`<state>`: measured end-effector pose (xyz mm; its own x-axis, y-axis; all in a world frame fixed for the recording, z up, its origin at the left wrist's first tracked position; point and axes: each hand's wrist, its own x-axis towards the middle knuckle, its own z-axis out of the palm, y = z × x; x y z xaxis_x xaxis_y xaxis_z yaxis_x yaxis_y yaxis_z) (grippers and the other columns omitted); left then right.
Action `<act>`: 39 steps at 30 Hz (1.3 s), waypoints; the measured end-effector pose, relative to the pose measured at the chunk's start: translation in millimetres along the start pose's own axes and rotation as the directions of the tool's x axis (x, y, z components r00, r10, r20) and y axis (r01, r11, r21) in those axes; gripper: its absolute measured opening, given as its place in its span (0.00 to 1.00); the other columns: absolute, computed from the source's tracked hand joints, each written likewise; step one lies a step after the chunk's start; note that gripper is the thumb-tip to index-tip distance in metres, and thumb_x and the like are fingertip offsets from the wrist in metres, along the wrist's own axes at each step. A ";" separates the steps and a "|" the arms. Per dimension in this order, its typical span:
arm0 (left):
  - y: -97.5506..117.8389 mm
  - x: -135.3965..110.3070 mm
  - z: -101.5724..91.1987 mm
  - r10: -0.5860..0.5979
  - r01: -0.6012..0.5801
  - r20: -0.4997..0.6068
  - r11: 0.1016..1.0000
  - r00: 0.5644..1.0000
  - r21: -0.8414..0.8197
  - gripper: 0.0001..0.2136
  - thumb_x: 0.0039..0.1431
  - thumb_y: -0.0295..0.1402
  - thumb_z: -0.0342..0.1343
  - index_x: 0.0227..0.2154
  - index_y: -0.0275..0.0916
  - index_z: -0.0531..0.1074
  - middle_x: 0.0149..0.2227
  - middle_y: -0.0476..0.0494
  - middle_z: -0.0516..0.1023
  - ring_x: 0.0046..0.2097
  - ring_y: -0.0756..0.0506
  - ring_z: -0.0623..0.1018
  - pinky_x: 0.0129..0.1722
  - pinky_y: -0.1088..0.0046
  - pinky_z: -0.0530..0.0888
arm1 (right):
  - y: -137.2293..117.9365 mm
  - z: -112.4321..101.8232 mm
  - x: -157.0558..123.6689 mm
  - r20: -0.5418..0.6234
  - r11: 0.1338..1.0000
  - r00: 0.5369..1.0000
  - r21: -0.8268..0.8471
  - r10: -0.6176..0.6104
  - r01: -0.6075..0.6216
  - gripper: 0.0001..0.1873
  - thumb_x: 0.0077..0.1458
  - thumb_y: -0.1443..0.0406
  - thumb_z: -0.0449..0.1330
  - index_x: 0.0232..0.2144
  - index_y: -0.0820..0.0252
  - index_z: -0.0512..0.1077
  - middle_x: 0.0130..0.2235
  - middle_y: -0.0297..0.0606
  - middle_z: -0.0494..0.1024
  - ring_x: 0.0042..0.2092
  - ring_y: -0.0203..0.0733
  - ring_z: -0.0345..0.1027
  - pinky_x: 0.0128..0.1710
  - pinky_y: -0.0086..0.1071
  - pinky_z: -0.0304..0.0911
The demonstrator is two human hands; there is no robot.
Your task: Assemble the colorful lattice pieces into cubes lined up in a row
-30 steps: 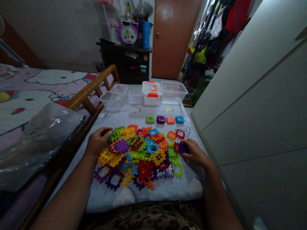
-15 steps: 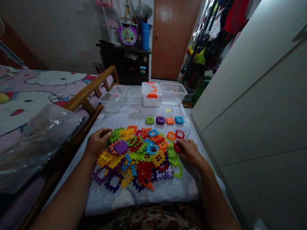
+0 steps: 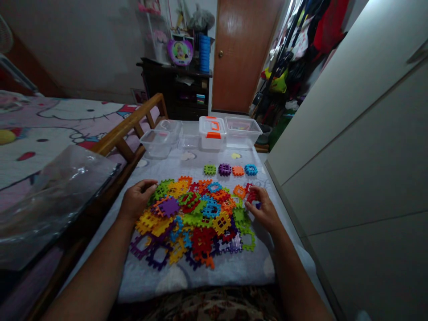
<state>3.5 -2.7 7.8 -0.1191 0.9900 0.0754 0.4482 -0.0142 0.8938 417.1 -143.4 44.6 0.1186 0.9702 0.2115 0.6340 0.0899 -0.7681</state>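
Note:
A heap of colourful notched plastic building tiles (image 3: 200, 207) lies on the cloth-covered table between my hands. My left hand (image 3: 136, 199) rests at the heap's left edge beside green tiles (image 3: 163, 189), thumb and forefinger a little apart, holding nothing that I can see. My right hand (image 3: 265, 210) is at the heap's right edge, its thumb and fingers around a red tile (image 3: 251, 195), partly hidden by the fingers. An orange tile (image 3: 239, 191) lies just left of it. Behind the heap stand small groups of green (image 3: 210, 169), purple (image 3: 225, 169), orange (image 3: 238, 170) and blue tiles (image 3: 250, 169) in a row.
Clear plastic boxes (image 3: 156, 145) stand at the table's far left. A lidded box with orange clips (image 3: 212, 133) and another open box (image 3: 243, 131) are at the far right. A wooden bed rail (image 3: 123, 125) runs along the left; a pale cabinet (image 3: 351, 178) flanks the right.
My right hand has shifted slightly up and away with the red tile, towards the other red tile beyond. My left hand has stayed in place.

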 end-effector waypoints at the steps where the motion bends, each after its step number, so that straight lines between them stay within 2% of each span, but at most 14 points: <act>1: -0.7 0.3 -0.2 0.003 -0.003 0.003 1.000 1.000 0.000 0.20 0.46 0.47 0.60 0.38 0.39 0.79 0.40 0.42 0.83 0.45 0.39 0.80 0.51 0.63 0.76 | 0.4 3.1 0.3 -0.015 1.000 1.000 -0.004 0.013 -0.013 0.22 0.55 0.59 0.60 0.52 0.52 0.66 0.50 0.41 0.71 0.50 0.46 0.68 0.53 0.42 0.65; 6: -4.1 1.6 0.1 0.013 -0.013 -0.004 1.000 1.000 0.011 0.19 0.47 0.47 0.60 0.37 0.39 0.79 0.39 0.43 0.83 0.44 0.39 0.80 0.51 0.64 0.76 | 6.8 5.4 0.4 0.029 0.969 0.998 -0.243 0.053 -0.044 0.15 0.49 0.61 0.62 0.41 0.55 0.69 0.45 0.41 0.76 0.49 0.51 0.67 0.52 0.44 0.61; 11: -5.6 1.7 1.4 0.008 -0.008 -0.008 1.000 1.000 -0.010 0.20 0.46 0.48 0.60 0.38 0.40 0.79 0.39 0.43 0.83 0.43 0.40 0.80 0.50 0.64 0.76 | 9.6 -2.1 -1.2 0.082 0.887 0.991 -0.457 0.106 -0.057 0.13 0.47 0.63 0.64 0.38 0.55 0.72 0.44 0.42 0.76 0.48 0.52 0.65 0.49 0.43 0.58; 13: -3.8 0.9 1.5 -0.005 0.005 -0.009 1.000 1.000 -0.018 0.20 0.46 0.48 0.60 0.38 0.40 0.79 0.39 0.43 0.83 0.43 0.40 0.80 0.50 0.64 0.76 | 8.3 -4.0 -1.8 0.108 0.855 0.986 -0.516 0.128 -0.054 0.14 0.48 0.62 0.65 0.39 0.55 0.72 0.44 0.43 0.77 0.47 0.53 0.65 0.47 0.43 0.58; 16: 0.0 -0.4 1.2 -0.023 0.023 -0.010 0.999 1.000 -0.023 0.20 0.45 0.47 0.60 0.37 0.39 0.79 0.38 0.43 0.83 0.43 0.39 0.80 0.49 0.64 0.76 | 6.6 -7.3 -2.1 0.125 0.818 0.986 -0.575 0.113 -0.021 0.24 0.48 0.60 0.66 0.48 0.56 0.72 0.48 0.46 0.77 0.49 0.56 0.65 0.47 0.44 0.57; 18: 1.3 -0.7 0.9 -0.024 0.024 -0.010 1.000 1.000 -0.018 0.20 0.45 0.47 0.60 0.37 0.39 0.79 0.38 0.43 0.83 0.43 0.39 0.80 0.50 0.64 0.76 | 7.1 -11.2 -0.5 0.145 0.801 0.985 -0.599 0.095 0.011 0.28 0.47 0.60 0.66 0.52 0.56 0.72 0.49 0.47 0.77 0.50 0.57 0.65 0.48 0.45 0.57; 21: 0.3 0.0 0.4 -0.004 0.004 -0.005 1.000 1.000 -0.011 0.19 0.45 0.47 0.60 0.37 0.40 0.79 0.39 0.43 0.83 0.43 0.39 0.80 0.51 0.64 0.76 | 11.5 -19.8 7.5 0.169 0.792 0.982 -0.609 0.089 0.033 0.24 0.48 0.59 0.65 0.49 0.56 0.75 0.45 0.46 0.78 0.48 0.56 0.66 0.48 0.45 0.58; 25: -2.0 1.1 0.2 0.011 -0.011 0.001 1.000 1.000 -0.012 0.19 0.46 0.47 0.60 0.37 0.40 0.79 0.39 0.43 0.83 0.44 0.40 0.81 0.50 0.65 0.76 | 22.7 -26.4 29.4 0.087 0.849 0.995 -0.528 0.039 0.013 0.23 0.50 0.56 0.64 0.49 0.56 0.75 0.48 0.46 0.77 0.50 0.55 0.67 0.49 0.45 0.60; 28: -1.7 0.7 0.0 0.007 -0.008 -0.009 1.000 1.000 -0.014 0.20 0.45 0.48 0.60 0.37 0.39 0.79 0.39 0.43 0.83 0.44 0.40 0.81 0.50 0.65 0.77 | 33.3 -20.6 45.6 0.028 0.890 1.000 -0.456 0.013 0.001 0.23 0.51 0.55 0.63 0.49 0.55 0.74 0.49 0.45 0.75 0.51 0.54 0.67 0.50 0.45 0.61; 33: -2.3 0.3 -0.4 -0.005 0.005 -0.002 1.000 1.000 -0.018 0.20 0.46 0.47 0.60 0.38 0.39 0.79 0.38 0.42 0.83 0.43 0.40 0.81 0.47 0.66 0.78 | 48.3 -4.5 52.5 -0.035 0.862 0.994 -0.495 0.101 -0.105 0.24 0.51 0.56 0.64 0.50 0.54 0.74 0.48 0.43 0.73 0.51 0.54 0.65 0.51 0.45 0.61; 39: -4.8 0.9 -0.7 -0.011 0.011 -0.002 1.000 1.000 -0.010 0.20 0.46 0.48 0.61 0.38 0.39 0.79 0.39 0.42 0.83 0.43 0.40 0.81 0.48 0.65 0.77 | 52.4 -5.8 48.2 0.025 0.857 0.988 -0.502 0.152 -0.119 0.28 0.51 0.55 0.64 0.54 0.56 0.72 0.52 0.45 0.72 0.54 0.55 0.63 0.53 0.45 0.60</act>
<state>0.7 -1.8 3.9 -0.1254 0.9899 0.0662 0.4383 -0.0046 0.8988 460.4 -93.2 18.1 0.1946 0.9779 0.0772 0.9125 -0.1516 -0.3799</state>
